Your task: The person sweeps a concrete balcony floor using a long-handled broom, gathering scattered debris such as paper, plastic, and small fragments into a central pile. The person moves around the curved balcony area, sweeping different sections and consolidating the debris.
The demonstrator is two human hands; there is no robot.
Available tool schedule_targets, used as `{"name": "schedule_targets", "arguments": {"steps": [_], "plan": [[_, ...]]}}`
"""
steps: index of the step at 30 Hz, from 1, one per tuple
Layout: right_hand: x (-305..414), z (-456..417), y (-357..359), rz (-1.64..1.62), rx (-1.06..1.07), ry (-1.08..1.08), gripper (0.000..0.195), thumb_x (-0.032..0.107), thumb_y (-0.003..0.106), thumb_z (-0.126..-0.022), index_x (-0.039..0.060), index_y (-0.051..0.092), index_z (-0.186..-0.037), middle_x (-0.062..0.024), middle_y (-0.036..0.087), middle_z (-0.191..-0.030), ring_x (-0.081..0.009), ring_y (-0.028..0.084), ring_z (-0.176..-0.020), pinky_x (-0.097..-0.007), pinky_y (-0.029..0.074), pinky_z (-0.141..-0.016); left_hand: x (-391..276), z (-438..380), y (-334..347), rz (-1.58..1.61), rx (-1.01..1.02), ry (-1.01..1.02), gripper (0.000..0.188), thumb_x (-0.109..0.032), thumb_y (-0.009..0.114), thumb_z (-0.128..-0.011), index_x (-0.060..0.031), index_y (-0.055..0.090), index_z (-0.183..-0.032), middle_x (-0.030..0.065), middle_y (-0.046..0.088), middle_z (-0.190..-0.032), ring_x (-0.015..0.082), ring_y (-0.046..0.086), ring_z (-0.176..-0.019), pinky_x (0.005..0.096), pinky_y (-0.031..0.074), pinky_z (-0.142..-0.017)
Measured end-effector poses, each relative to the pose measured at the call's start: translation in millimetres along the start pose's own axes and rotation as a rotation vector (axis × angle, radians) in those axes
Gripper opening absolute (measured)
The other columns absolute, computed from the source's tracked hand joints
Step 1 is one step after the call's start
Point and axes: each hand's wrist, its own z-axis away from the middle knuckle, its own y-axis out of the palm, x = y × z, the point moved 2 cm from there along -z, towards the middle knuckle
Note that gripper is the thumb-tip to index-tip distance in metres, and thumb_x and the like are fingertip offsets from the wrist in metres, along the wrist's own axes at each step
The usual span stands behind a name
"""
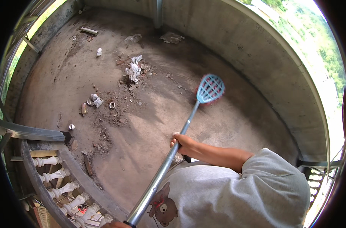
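Observation:
A long broom crosses the view, with a metal pole and a blue lattice plastic head. Reddish bristles show around the rim of the head, which is over the concrete floor. My right hand is wrapped around the middle of the pole. At the bottom edge my left hand holds the dark end of the handle, mostly cut off by the frame. Left of the broom head lie crumpled white plastic and a trail of dirt and rubble.
A concrete parapet curves along the far and right sides. At lower left is a balustrade with white balusters, beside a metal beam. A pipe piece, a white ring and a wood strip lie about.

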Motion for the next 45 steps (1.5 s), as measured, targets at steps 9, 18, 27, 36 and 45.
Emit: {"name": "schedule_targets", "arguments": {"steps": [9, 18, 27, 36, 45], "plan": [[-43.5, -103.2, -26.2, -0.076, -0.335, 0.278, 0.015, 0.009, 0.044, -0.088, 0.0076, 0.041, -0.073, -0.002, 0.038, -0.052, -0.0163, 0.041, -0.043, -0.0311, 0.045, -0.043, 61.3, -11.1, -26.8, -0.134, -0.06, -0.315, 0.01, -0.002, 0.055, -0.077, -0.0031, 0.047, -0.084, 0.0045, 0.042, -0.052, 0.0169, 0.04, -0.047, 0.0398, 0.039, -0.057], [-76.0, -164.1, 90.6, 0.34, -0.187, 0.294, 0.005, 0.006, 0.044, -0.084, 0.0057, 0.039, -0.085, -0.004, 0.043, -0.059, -0.0157, 0.047, -0.047, -0.0299, 0.045, -0.038, 61.3, -14.2, -44.8, -0.427, -0.276, -0.25, 0.02, -0.01, 0.055, -0.079, -0.0031, 0.041, -0.067, 0.0054, 0.037, -0.051, 0.0168, 0.038, -0.047, 0.0372, 0.038, -0.055], [-76.0, -285.1, 269.0, 0.394, 0.224, 0.201, 0.009, 0.005, 0.048, -0.081, 0.0068, 0.041, -0.076, -0.0016, 0.041, -0.048, -0.0135, 0.043, -0.038, -0.0282, 0.043, -0.033, 128.0, -54.1, -60.6, -0.736, -0.143, -0.134, 0.014, -0.009, 0.057, -0.081, -0.0026, 0.046, -0.084, 0.0105, 0.048, -0.066, 0.0226, 0.048, -0.064, 0.0471, 0.042, -0.076], [-54.8, -256.8, 406.7, 0.392, 0.505, 0.205, 0.007, 0.003, 0.048, -0.08, 0.0042, 0.042, -0.077, -0.0036, 0.042, -0.055, -0.0143, 0.043, -0.042, -0.0283, 0.045, -0.035, 143.6, -98.3, -63.7, -0.857, 0.01, -0.007, 0.012, 0.0, 0.054, -0.076, -0.0029, 0.047, -0.085, 0.0088, 0.047, -0.067, 0.0236, 0.048, -0.066, 0.0469, 0.041, -0.08], [-96.4, -97.4, 362.3, 0.353, 0.457, 0.124, 0.011, 0.007, 0.051, -0.082, 0.0001, 0.044, -0.077, -0.0077, 0.047, -0.056, -0.0198, 0.049, -0.041, -0.0334, 0.045, -0.035, 12.0, -48.4, -68.9, -0.89, -0.14, 0.368, 0.026, -0.028, 0.055, -0.081, -0.0116, 0.037, -0.072, -0.0003, 0.035, -0.06, 0.0139, 0.043, -0.057, 0.0383, 0.042, -0.067]]}}
